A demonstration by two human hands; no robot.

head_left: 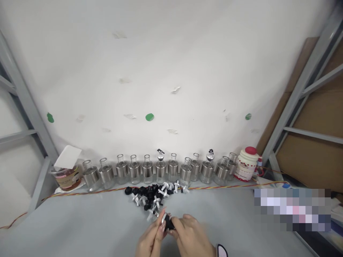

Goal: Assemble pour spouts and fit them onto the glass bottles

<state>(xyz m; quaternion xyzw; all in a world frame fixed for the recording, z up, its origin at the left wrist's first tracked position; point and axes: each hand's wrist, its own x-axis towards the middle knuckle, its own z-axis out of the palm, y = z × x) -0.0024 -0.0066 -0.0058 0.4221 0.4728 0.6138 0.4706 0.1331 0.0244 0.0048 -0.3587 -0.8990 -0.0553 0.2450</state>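
Observation:
My left hand [152, 235] and my right hand [190, 233] meet low in the middle, both closed on one black-and-silver bottle stopper [168, 222]. The left fingers pinch its silver side, while the right thumb and fingers grip the black part. Fingers hide some of it. Just beyond them lies a loose pile of black stopper parts [150, 194] and silver stopper parts [157, 202]. Behind the pile stands a row of glass bottles with metal bands [134, 168]. Two of these carry stoppers, a middle one [160, 155] and one farther right [210, 155].
A twisted red-yellow wire [107, 191] runs across the grey table [80, 221] before the bottles. At left sits a tub [66, 178] with white paper on it; a cream jar with red lid [246, 166] is at right. Grey metal frames [292, 110] flank the white wall.

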